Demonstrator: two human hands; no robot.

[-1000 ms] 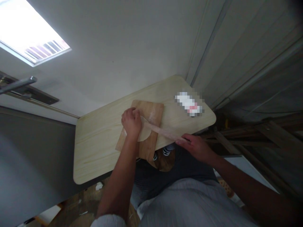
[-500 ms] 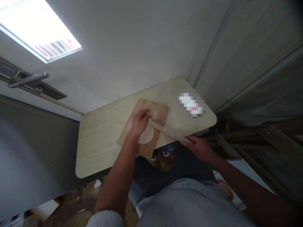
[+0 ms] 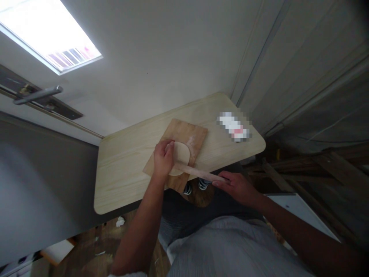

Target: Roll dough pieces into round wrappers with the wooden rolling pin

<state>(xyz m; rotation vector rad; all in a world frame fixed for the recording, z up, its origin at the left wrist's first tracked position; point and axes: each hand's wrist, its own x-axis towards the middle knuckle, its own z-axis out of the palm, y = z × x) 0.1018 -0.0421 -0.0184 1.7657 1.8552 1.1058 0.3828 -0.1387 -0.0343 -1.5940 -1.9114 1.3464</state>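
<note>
A flat round of dough point(image 3: 182, 152) lies on a wooden cutting board point(image 3: 190, 131), its left side covered by my left hand point(image 3: 163, 157). The fingers of that hand are closed at the dough's left edge, seemingly pinching it. My right hand point(image 3: 236, 187) is wrapped round the right end of a slim wooden rolling pin point(image 3: 201, 174). The pin slants up leftward across the lower part of the dough, and its far end reaches close to my left hand. White flour dusts the board right of the dough.
The board rests on a pale wooden table point(image 3: 121, 169) and overhangs its near edge. A blurred-out white and red item point(image 3: 233, 126) lies at the table's right. Behind stands a white door with a metal handle point(image 3: 39, 95). A white-topped surface point(image 3: 300, 211) is low at my right.
The rolling pin has come down toward me, from the dough's upper edge to its lower part. My left hand has shifted left and slightly nearer, uncovering the dough's upper part.
</note>
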